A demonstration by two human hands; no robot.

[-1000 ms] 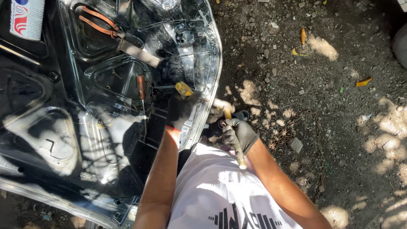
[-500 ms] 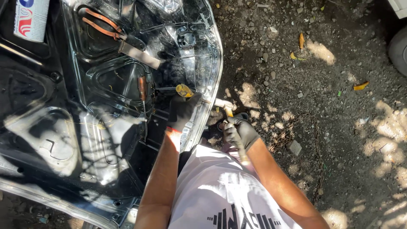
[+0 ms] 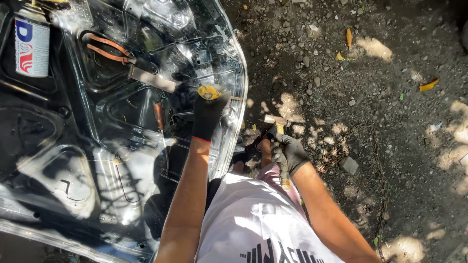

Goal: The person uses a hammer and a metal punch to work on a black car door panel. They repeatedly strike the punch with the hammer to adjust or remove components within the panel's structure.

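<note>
Black gloves (image 3: 208, 114), orange-handled pliers (image 3: 112, 48)

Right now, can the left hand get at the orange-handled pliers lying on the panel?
Probably yes. The left hand, gloved, holds a yellow tool on the black car panel; the pliers lie uncovered up-left of it, but that grip is occupied.

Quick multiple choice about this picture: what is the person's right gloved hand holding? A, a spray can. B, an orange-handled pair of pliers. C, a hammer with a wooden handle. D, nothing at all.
C: the right hand in its dark glove grips the wooden handle of a hammer above the gravel, while the pliers and the spray can lie untouched on the car panel.
</note>
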